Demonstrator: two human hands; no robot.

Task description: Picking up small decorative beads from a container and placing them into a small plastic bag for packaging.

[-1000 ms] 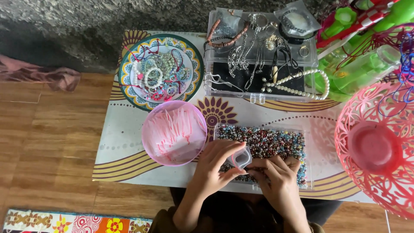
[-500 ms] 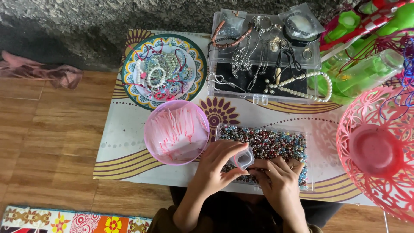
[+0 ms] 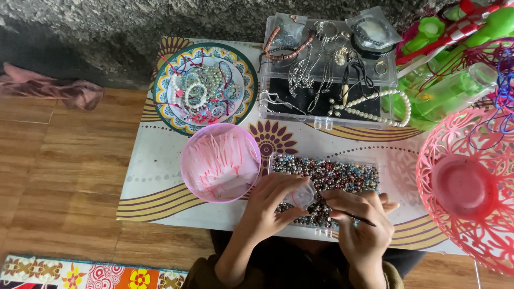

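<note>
My left hand (image 3: pixel 270 206) holds a small clear plastic cup (image 3: pixel 301 196) over a clear tray of mixed coloured beads (image 3: pixel 342 174) at the table's near edge. My right hand (image 3: pixel 360 222) pinches a thin dark needle (image 3: pixel 353 216) whose tip points toward the cup. Both hands hover over the near half of the bead tray and hide part of it. A pink bowl (image 3: pixel 220 162) with thin pink strands lies just left of my left hand.
A patterned plate of bracelets (image 3: pixel 203 88) sits at the back left. A clear jewellery box (image 3: pixel 326 75) with chains and a pearl necklace (image 3: pixel 375 109) stands behind the tray. A pink lattice basket (image 3: pixel 466 182) and green plastic items (image 3: pixel 450 91) crowd the right. Wooden floor lies left.
My hands have stayed over the bead tray with the cup and needle. The view has shifted slightly; nothing on the table has moved.
</note>
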